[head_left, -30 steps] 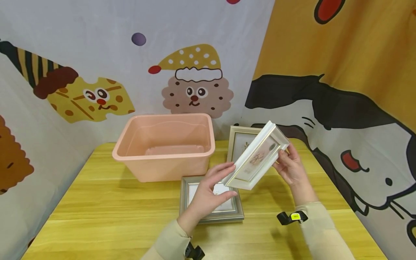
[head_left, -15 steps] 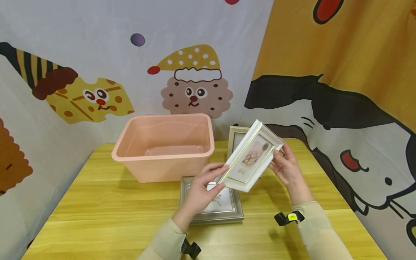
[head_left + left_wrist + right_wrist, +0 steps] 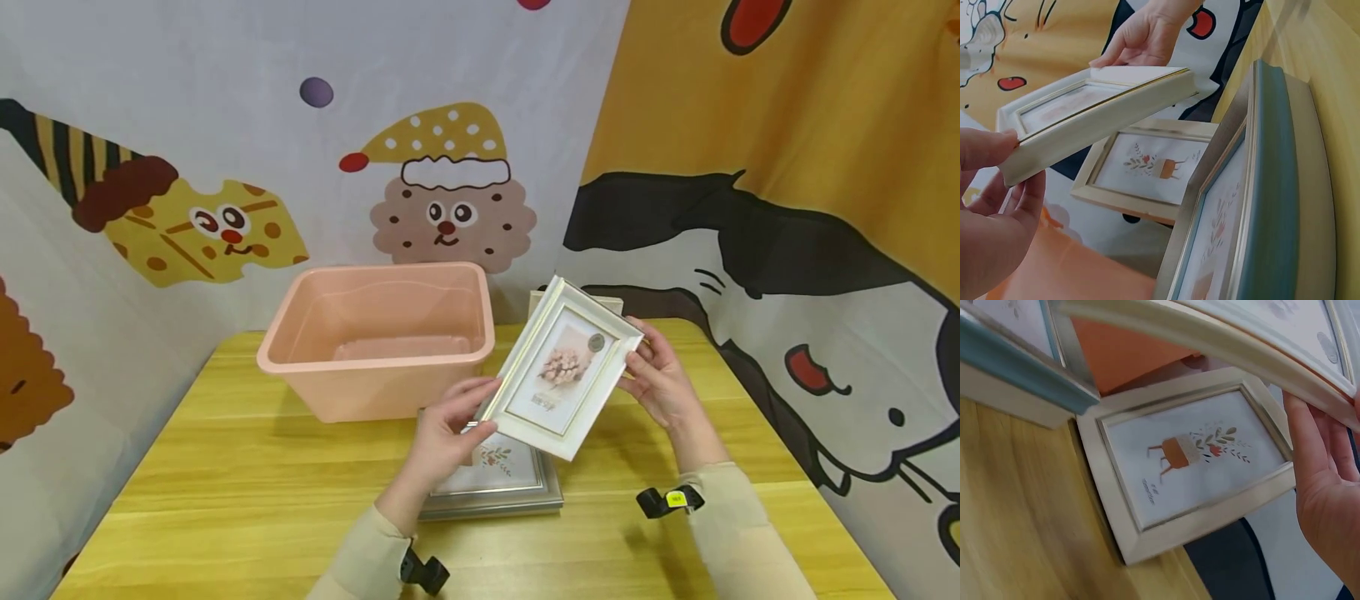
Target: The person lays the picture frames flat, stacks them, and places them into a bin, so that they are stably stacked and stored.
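A white picture frame [image 3: 562, 371] with a pink flower print is held tilted in the air between both hands. My left hand [image 3: 442, 429] pinches its lower left corner, thumb on the front and fingers behind, as the left wrist view shows. At the upper right corner my right hand [image 3: 663, 379] grips the edge; in the right wrist view its fingers [image 3: 1319, 437] lie under the frame. Below lies a grey picture frame [image 3: 495, 504], face up and partly covered by my left hand. A cream picture frame [image 3: 1210, 515] stands upright behind, mostly hidden in the head view.
A pink plastic tub [image 3: 375, 367] stands at the back left of the wooden table [image 3: 247, 500]. Under the grey frame, other frame edges [image 3: 1313, 175] show in the left wrist view. A cartoon-print curtain [image 3: 285, 167] hangs behind the table.
The white frame has turned so its picture faces the head camera more fully. It moved slightly left, and the left hand, loose on it at first, now pinches its corner.
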Available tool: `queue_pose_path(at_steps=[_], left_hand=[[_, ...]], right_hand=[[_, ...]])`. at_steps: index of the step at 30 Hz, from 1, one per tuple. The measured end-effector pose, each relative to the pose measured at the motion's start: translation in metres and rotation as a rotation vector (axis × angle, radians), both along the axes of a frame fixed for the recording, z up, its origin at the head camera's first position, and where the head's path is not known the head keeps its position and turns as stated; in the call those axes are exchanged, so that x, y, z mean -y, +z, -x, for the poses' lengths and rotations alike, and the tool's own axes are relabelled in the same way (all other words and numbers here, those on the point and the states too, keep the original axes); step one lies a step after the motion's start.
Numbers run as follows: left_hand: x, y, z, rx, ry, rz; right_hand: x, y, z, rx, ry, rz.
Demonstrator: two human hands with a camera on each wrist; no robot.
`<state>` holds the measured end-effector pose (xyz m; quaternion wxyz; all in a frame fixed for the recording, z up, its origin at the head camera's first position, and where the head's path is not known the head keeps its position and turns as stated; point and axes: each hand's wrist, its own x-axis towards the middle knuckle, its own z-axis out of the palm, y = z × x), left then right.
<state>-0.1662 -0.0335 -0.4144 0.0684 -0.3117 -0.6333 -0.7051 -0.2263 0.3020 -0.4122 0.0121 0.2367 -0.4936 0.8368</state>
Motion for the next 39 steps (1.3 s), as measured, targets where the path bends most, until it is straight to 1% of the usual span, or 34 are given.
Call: queue_pose_path(at_steps=[3, 8, 12, 15, 18, 20, 23, 26, 30, 33, 36, 39], left_hand=[[0.004, -0.001, 0.001, 0.011, 0.014, 0.012], [0.011, -0.001, 0.001, 0.008, 0.035, 0.035], [0.017, -0.003, 0.002, 0.011, 0.074, 0.063], [0.023, -0.005, 0.003, 0.007, 0.092, 0.075], [0.029, -0.006, 0.003, 0.008, 0.106, 0.068], [0.033, -0.006, 0.004, 0.015, 0.125, 0.060], [0.039, -0.006, 0.004, 0.033, 0.162, 0.057], [0.047, -0.006, 0.005, 0.035, 0.185, 0.066], [0.055, -0.008, 0.007, 0.009, 0.194, 0.090], [0.059, -0.009, 0.008, 0.005, 0.201, 0.104], [0.063, -0.011, 0.009, 0.017, 0.223, 0.119], [0.067, -0.012, 0.008, 0.025, 0.254, 0.137]], right_hand=[[-0.002, 0.003, 0.000, -0.026, -0.008, -0.071], [-0.004, 0.006, 0.000, -0.075, -0.006, -0.198], [-0.003, 0.006, 0.000, -0.112, -0.015, -0.324], [-0.001, 0.006, -0.001, -0.117, -0.042, -0.427], [0.001, 0.006, -0.004, -0.101, -0.070, -0.521], [0.004, 0.006, -0.005, -0.086, -0.074, -0.569], [0.007, 0.004, -0.008, -0.071, -0.059, -0.613], [0.011, 0.002, -0.011, -0.071, -0.042, -0.653], [0.017, 0.003, -0.016, -0.069, -0.040, -0.720], [0.019, 0.005, -0.020, -0.075, -0.033, -0.768], [0.020, 0.004, -0.021, -0.097, 0.007, -0.795], [0.022, 0.003, -0.024, -0.108, 0.061, -0.801]])
